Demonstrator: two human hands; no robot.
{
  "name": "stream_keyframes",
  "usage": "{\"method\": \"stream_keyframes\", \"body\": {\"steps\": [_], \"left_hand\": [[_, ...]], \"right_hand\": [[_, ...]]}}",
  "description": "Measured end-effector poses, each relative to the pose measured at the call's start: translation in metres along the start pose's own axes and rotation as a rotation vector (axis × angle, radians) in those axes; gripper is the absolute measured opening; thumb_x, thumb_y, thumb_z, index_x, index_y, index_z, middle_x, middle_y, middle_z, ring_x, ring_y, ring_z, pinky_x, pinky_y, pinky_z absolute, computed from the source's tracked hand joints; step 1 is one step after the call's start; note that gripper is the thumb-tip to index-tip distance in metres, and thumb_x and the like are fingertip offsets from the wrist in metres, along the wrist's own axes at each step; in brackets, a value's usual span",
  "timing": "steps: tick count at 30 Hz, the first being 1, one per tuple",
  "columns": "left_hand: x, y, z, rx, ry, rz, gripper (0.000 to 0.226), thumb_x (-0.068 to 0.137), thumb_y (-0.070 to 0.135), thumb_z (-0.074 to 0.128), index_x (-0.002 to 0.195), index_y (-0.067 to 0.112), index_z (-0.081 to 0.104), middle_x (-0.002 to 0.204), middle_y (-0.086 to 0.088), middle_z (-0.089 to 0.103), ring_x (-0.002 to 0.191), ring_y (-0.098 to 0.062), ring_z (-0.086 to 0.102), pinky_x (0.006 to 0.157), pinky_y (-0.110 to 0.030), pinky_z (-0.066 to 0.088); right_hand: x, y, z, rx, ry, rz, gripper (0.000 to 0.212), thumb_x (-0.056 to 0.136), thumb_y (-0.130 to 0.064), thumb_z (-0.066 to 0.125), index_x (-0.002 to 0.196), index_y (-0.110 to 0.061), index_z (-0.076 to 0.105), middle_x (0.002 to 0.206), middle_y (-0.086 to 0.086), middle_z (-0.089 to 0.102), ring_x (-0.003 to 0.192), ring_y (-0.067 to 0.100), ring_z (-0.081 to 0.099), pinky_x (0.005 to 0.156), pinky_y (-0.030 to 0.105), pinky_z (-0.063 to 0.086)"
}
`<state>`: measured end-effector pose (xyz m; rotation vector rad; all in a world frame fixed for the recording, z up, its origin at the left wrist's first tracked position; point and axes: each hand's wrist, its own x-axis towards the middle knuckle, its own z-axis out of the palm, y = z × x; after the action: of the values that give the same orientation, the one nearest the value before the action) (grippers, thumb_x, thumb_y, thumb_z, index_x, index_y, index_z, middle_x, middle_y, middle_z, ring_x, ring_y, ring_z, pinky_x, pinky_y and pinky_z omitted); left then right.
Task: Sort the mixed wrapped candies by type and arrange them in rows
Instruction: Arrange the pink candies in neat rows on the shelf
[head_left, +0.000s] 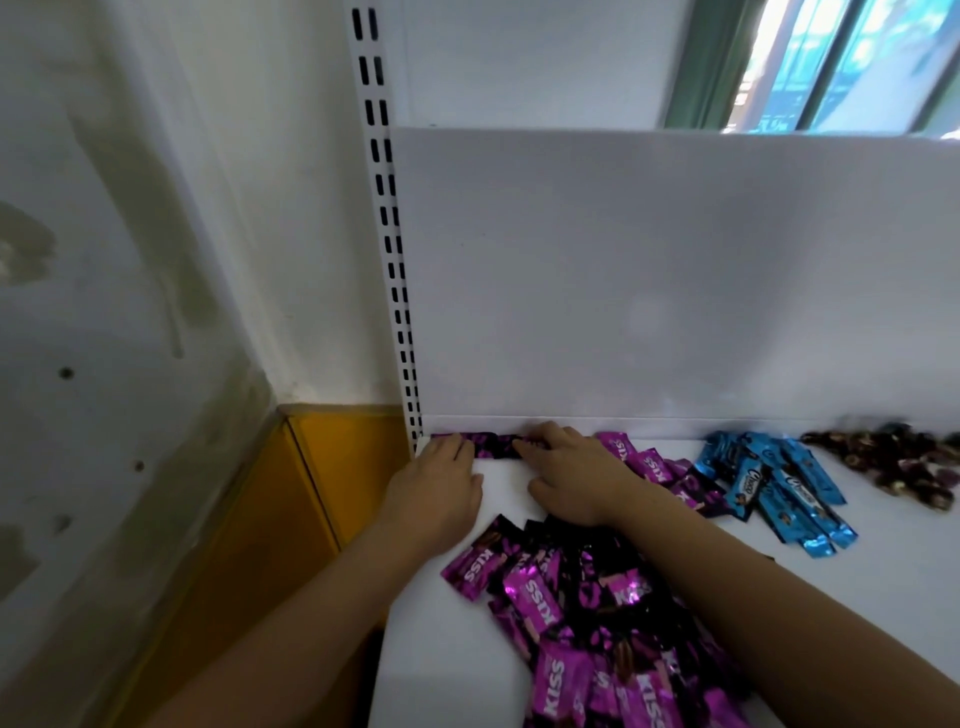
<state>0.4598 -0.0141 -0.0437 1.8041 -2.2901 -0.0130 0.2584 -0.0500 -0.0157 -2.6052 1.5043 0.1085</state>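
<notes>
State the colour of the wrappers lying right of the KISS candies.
Blue wrappers, white lettering, seen best in the head view.

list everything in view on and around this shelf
purple KISS candies: big pile, too many to count, purple and black, shelf front
row of purple candies: a few, purple, against the back panel
blue candies: small heap, blue, right of centre
brown candies: small heap, dark brown, far right
shelf: one, white
back panel: one, white, behind shelf
slotted upright: one, white, left of panel
window: one, green frame, top right
left hand: touches row's left end
right hand: touches row's right end
</notes>
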Motion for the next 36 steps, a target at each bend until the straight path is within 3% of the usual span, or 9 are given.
{"method": "stream_keyframes", "body": {"steps": [14,16,18,21,24,26,28,32,36], "left_hand": [[0.002,-0.001,-0.006,0.089,-0.067,0.037,0.055,0.103,0.036,0.027,0.152,0.013,0.024,0.151,-0.010,0.031,0.138,-0.027,0.024,0.115,-0.035,0.022],[0.003,-0.003,-0.008,0.067,-0.095,0.042,0.055,0.103,0.036,0.027,0.153,0.015,0.020,0.153,-0.009,0.029,0.139,-0.027,0.022,0.116,-0.036,0.022],[0.001,-0.004,-0.013,0.002,-0.132,0.048,0.056,0.103,0.037,0.029,0.154,0.018,0.015,0.157,-0.008,0.022,0.143,-0.027,0.017,0.118,-0.037,0.019],[-0.010,-0.003,-0.023,-0.155,-0.133,0.020,0.057,0.103,0.037,0.034,0.154,0.017,0.020,0.160,-0.003,0.013,0.147,-0.026,0.008,0.118,-0.033,0.012],[-0.026,0.005,-0.031,-0.290,-0.051,-0.026,0.049,0.094,0.044,0.052,0.136,0.019,0.052,0.136,-0.001,0.048,0.127,-0.020,0.042,0.104,-0.030,0.037],[-0.034,0.012,-0.039,-0.315,-0.187,-0.057,0.049,0.086,0.055,0.060,0.123,0.023,0.061,0.115,0.004,0.061,0.101,-0.012,0.057,0.082,-0.027,0.049],[-0.041,0.018,-0.042,-0.278,-0.300,-0.053,0.043,0.081,0.055,0.065,0.108,0.022,0.068,0.103,0.003,0.066,0.087,-0.011,0.061,0.070,-0.030,0.053],[-0.045,0.022,-0.043,-0.255,-0.291,-0.026,0.024,0.081,0.041,0.067,0.089,0.020,0.074,0.084,-0.002,0.071,0.076,-0.016,0.065,0.066,-0.039,0.056],[-0.046,0.018,-0.043,-0.214,-0.181,0.004,0.021,0.086,0.032,0.063,0.101,0.025,0.074,0.092,0.005,0.070,0.078,-0.012,0.062,0.070,-0.037,0.057]], "right_hand": [[0.004,-0.007,-0.020,0.058,-0.213,0.071,0.055,0.099,-0.039,0.028,0.153,-0.030,0.018,0.161,-0.003,0.007,0.146,0.024,0.014,0.116,0.049,0.019],[-0.001,-0.010,-0.026,0.186,-0.199,0.054,0.052,0.101,-0.032,0.028,0.153,-0.028,0.022,0.159,-0.002,0.015,0.146,0.022,0.016,0.119,0.042,0.015],[-0.012,-0.011,-0.034,0.371,-0.116,0.008,0.047,0.102,-0.017,0.030,0.149,-0.019,0.032,0.150,-0.002,0.030,0.143,0.017,0.023,0.116,0.025,0.011],[-0.029,0.000,-0.041,0.431,0.089,0.047,0.040,0.098,-0.009,0.040,0.134,-0.012,0.055,0.140,0.005,0.049,0.132,0.021,0.042,0.106,0.021,0.026],[-0.043,0.018,-0.041,0.345,0.013,0.147,0.027,0.090,-0.020,0.053,0.109,-0.016,0.072,0.117,0.000,0.067,0.108,0.018,0.060,0.095,0.026,0.044],[-0.049,0.025,-0.038,0.280,-0.082,0.186,0.022,0.086,-0.032,0.061,0.093,-0.018,0.076,0.100,-0.002,0.072,0.093,0.015,0.064,0.087,0.031,0.051],[-0.053,0.024,-0.037,0.285,-0.102,0.188,0.022,0.083,-0.038,0.065,0.083,-0.019,0.076,0.087,-0.003,0.073,0.082,0.012,0.065,0.079,0.029,0.053],[-0.059,0.016,-0.033,0.397,-0.095,0.178,0.010,0.081,-0.031,0.072,0.072,-0.028,0.071,0.079,-0.009,0.072,0.077,0.007,0.065,0.072,0.023,0.052],[-0.061,0.019,-0.040,0.557,0.078,0.228,0.011,0.083,-0.019,0.069,0.075,-0.013,0.072,0.080,0.004,0.072,0.074,0.015,0.064,0.070,0.027,0.050]]}}
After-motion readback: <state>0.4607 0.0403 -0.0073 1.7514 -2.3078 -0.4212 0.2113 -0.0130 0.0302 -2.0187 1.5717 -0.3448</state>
